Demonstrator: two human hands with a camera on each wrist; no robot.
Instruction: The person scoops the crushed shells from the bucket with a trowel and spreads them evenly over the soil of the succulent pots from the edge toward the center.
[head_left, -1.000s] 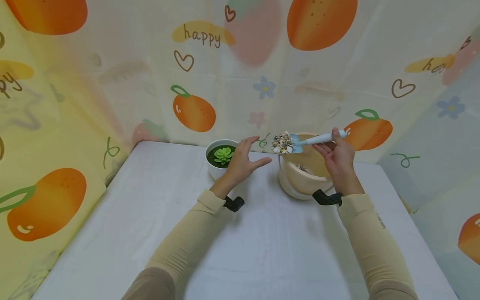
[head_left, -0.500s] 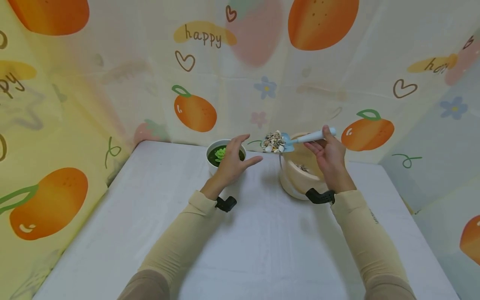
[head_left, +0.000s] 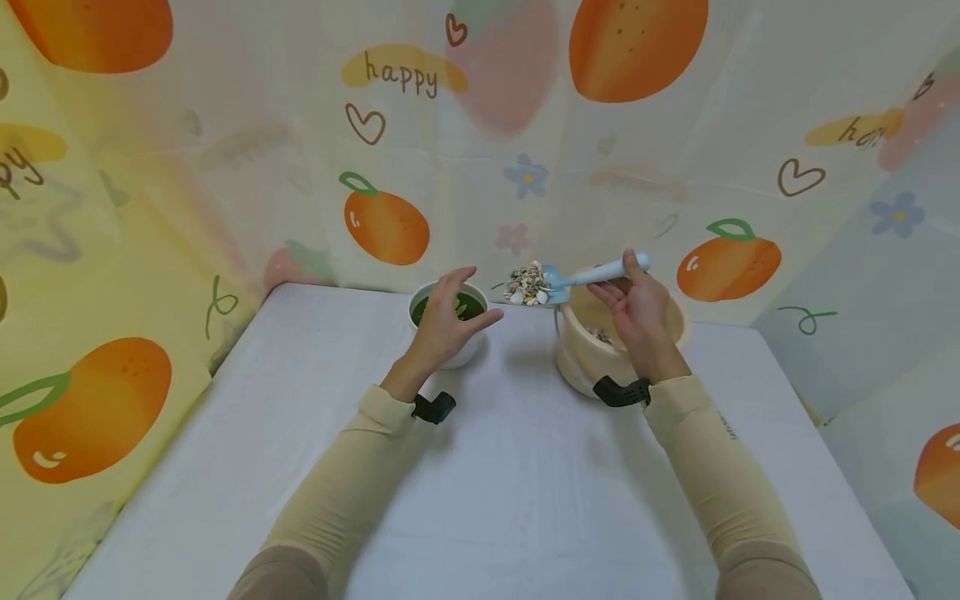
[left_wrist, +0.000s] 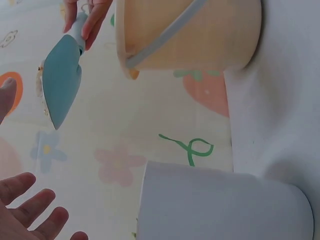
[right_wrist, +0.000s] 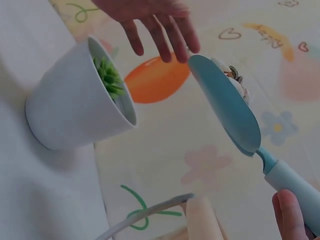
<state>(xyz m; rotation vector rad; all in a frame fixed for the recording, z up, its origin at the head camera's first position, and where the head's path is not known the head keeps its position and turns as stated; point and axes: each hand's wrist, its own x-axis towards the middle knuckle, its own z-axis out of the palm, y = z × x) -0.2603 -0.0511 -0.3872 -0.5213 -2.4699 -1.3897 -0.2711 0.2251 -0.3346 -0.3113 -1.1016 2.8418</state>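
Note:
My right hand [head_left: 641, 312] grips the pale blue handle of a small trowel [right_wrist: 227, 107]. The blade is level and heaped with small shells and pebbles [head_left: 527, 284]. It hangs in the air between a cream bucket [head_left: 588, 367] and a white pot [head_left: 459, 360]. Green matter and a succulent [right_wrist: 108, 77] fill the pot, partly hidden by my left hand in the head view. My left hand [head_left: 438, 325] hovers over the pot with fingers spread and nothing in its grasp. More pebbles [head_left: 602, 336] lie inside the bucket.
Both containers stand near the back edge of a table with a white cloth [head_left: 510, 483]. Behind rises a curtain [head_left: 285, 192] printed with fruit and flowers. A grey carrying handle [left_wrist: 167, 35] crosses the bucket's side.
The loaded trowel and my right hand have moved left, away from the bucket and toward the pot. My left hand has also shifted left, now covering more of the succulent.

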